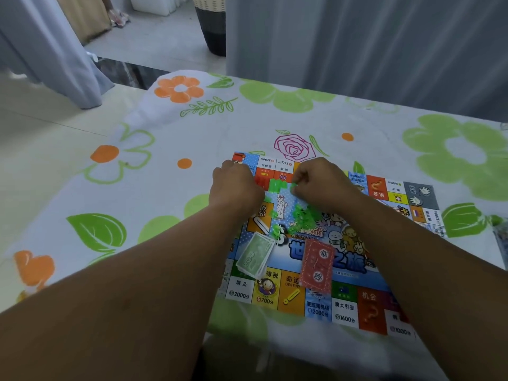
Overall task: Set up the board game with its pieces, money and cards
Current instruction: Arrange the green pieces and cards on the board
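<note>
The board [345, 307] lies flat on the flowered tablecloth [170, 133], near the table's front edge. Over its far left part a green strip [277, 185] of plastic pieces sits between the two hands. The right hand [324, 182] has its fingers curled and pinched on one end of the strip. The left hand [236, 185] is curled too, knuckles up, at the other end, but its fingertips are hidden and I cannot tell whether they grip.

Loose green pieces [302, 215] are scattered on the middle of the board, just below the hands. Nearer the person lie a stack of green banknotes [255, 255] and, beside it, a deck of red cards [316, 264].

It looks to me like pieces are being broken off the strip. I'd do it low over the board, twisting each one close to its joint, so it drops among the loose pieces rather than flying onto the cloth. The wrists should stay clear of the two stacks.
</note>
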The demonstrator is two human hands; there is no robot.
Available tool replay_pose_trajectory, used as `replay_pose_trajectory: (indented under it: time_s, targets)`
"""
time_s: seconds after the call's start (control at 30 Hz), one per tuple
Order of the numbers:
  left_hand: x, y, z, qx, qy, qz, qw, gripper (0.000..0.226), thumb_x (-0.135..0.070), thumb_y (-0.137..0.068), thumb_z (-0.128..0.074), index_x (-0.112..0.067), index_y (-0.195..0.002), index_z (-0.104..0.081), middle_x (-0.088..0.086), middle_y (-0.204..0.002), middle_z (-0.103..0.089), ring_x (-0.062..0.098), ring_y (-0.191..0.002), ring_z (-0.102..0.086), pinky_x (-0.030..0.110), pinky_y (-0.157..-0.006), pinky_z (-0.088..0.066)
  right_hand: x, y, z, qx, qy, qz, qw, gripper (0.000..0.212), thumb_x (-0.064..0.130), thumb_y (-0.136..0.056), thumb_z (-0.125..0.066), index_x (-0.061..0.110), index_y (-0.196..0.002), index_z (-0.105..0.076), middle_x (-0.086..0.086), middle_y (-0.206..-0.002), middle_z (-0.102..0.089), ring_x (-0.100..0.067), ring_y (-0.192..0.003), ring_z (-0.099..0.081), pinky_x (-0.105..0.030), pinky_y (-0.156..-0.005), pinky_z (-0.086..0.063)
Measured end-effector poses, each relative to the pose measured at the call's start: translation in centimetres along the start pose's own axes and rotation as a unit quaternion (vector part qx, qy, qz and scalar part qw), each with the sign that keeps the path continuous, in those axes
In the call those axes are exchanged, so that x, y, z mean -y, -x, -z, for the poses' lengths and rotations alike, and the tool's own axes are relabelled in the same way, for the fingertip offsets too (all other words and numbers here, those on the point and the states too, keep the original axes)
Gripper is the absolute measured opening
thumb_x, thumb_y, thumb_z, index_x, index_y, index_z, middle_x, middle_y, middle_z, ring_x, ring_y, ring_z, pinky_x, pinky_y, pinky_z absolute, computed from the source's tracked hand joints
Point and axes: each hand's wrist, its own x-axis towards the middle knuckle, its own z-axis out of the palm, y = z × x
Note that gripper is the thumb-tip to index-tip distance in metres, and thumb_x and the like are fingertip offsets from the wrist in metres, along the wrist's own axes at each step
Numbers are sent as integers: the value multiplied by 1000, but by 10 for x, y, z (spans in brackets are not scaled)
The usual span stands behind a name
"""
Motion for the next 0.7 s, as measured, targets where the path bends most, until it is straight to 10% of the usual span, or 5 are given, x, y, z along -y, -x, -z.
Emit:
replay_pose_trajectory:
  time_s: [0.7]
  targets:
    - [0,1,1,-1,2,0,1000,38,-18,-87,-63,-13,-125,-62,11,-125,-49,30,-120,-43,39,-92,-45,5,-4,-5,-6,-11,-3,1000,7,5,-86,-69,6,-91,-73,-8,-96,-71,-26,-88,-66,-44,-84,-57]
